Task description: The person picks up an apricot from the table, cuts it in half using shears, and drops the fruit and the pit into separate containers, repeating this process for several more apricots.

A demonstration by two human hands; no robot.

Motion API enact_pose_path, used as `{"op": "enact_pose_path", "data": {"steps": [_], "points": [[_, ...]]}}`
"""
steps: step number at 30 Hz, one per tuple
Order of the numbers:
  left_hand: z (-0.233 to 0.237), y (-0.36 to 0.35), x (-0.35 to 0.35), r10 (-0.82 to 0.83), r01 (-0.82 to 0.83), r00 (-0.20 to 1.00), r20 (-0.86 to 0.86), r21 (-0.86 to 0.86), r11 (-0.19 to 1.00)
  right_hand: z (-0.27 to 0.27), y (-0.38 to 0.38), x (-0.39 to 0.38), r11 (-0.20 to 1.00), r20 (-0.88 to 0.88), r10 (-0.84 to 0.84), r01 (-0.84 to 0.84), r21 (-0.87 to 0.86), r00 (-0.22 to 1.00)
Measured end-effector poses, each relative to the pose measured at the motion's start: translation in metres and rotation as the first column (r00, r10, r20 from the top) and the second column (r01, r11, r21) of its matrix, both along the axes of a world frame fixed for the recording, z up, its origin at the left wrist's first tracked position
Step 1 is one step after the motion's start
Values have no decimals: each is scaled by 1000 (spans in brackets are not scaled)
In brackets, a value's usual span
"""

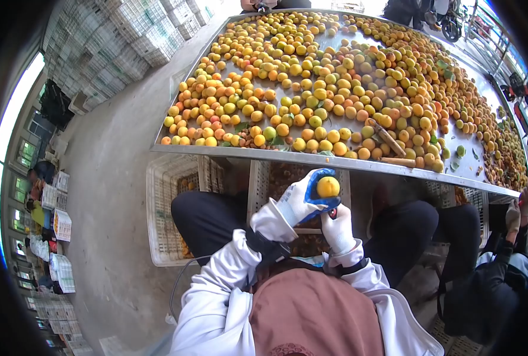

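Note:
A yellow fruit [328, 187] rests in my left hand [306, 196], which wears a white glove with blue on the palm and fingers. Just below the fruit, my right hand [337, 228], in a white glove, is closed around a small tool with a red part [333, 212]; most of the tool is hidden by the fingers. Both hands are close together in front of the near edge of a metal table [258, 153]. Many yellow, orange and greenish fruits [335, 101] lie spread over the table, with leaves and a couple of brown sticks [387, 137] among them.
White plastic crates [160, 237] stand under the table edge, some holding fruit or scraps. At the right sits another person [483, 291] with hands at the table. A person's hands show at the far edge. Stacked crates [104, 41] stand at the upper left.

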State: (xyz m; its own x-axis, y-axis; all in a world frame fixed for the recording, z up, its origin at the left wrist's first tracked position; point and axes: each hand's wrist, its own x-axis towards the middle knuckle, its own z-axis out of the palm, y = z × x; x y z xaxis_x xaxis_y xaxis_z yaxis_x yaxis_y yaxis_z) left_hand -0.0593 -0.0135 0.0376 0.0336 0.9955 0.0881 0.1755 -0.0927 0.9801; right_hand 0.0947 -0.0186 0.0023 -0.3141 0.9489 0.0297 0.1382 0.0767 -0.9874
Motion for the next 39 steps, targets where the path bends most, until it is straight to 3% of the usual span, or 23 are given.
{"op": "enact_pose_path", "data": {"steps": [3, 4, 5, 8, 9, 11, 13, 14, 18, 21, 23, 24, 26, 27, 31, 33, 37, 39], "points": [[-19, 0, 18, 133, -137, 989, 70, 69, 988, -13, 2, -4, 999, 111, -48, 49, -3, 993], [-20, -1, 21, 177, -176, 984, 0, 92, 980, -26, 6, -5, 998, 98, -64, 66, -19, 993], [-19, 2, 26, 217, -208, 974, -65, 122, 971, -5, 6, -6, 992, 207, -111, 120, -36, 972], [3, 4, 32, 339, -286, 908, -246, 227, 931, -39, 11, -8, 986, 85, -161, 164, -30, 983], [-2, 7, 30, 349, -297, 896, -273, 215, 930, -39, 11, -13, 983, 173, -182, 175, 52, 968], [-9, 11, 25, 300, -241, 900, -316, 215, 947, -21, 10, -6, 977, 33, 6, 1, -215, 999], [-13, 14, 20, 292, -197, 867, -403, 259, 945, -37, 7, -9, 915, -241, 5, -102, -390, 970], [-8, 13, 20, 235, -186, 903, -360, 166, 968, -35, 4, -10, 891, -335, 6, -158, -426, 942], [-23, 13, 14, 185, -171, 937, -298, 73, 983, -83, -1, -10, 891, -422, 63, -242, -385, 904], [-23, 11, 12, 146, -151, 961, -237, -5, 988, -86, -3, -8, 797, -487, 60, -336, -502, 871], [-19, 9, 12, 136, -146, 963, -231, -28, 989, -83, -5, -12, 905, -455, 240, -367, -214, 857], [-18, 8, 11, 128, -142, 966, -227, -50, 989, -84, -5, -9, 905, -454, 242, -369, -214, 858], [-22, 7, 8, 120, -137, 972, -204, -72, 988, -87, -1, -1, 711, -420, 329, -514, -479, 846], [-24, 7, 7, 109, -128, 977, -183, -94, 987, -86, -2, -1, 714, -416, 330, -512, -477, 847], [-24, 6, -1, 70, -95, 976, -207, -115, 989, -82, -7, -2, 481, -646, 49, -585, -653, 761], [-28, 6, -4, 31, -50, 984, -177, -100, 994, -48, -10, 1, 201, -871, -45, -849, -488, 489], [-32, 6, -3, 39, -44, 999, -33, -168, 985, -34, -8, 1, 180, -841, -3, -827, -532, 540], [-26, 4, -1, 18, -17, 1000, 3, -170, 985, -37, -5, 1, 138, -876, 29, -870, -474, 482]]}}
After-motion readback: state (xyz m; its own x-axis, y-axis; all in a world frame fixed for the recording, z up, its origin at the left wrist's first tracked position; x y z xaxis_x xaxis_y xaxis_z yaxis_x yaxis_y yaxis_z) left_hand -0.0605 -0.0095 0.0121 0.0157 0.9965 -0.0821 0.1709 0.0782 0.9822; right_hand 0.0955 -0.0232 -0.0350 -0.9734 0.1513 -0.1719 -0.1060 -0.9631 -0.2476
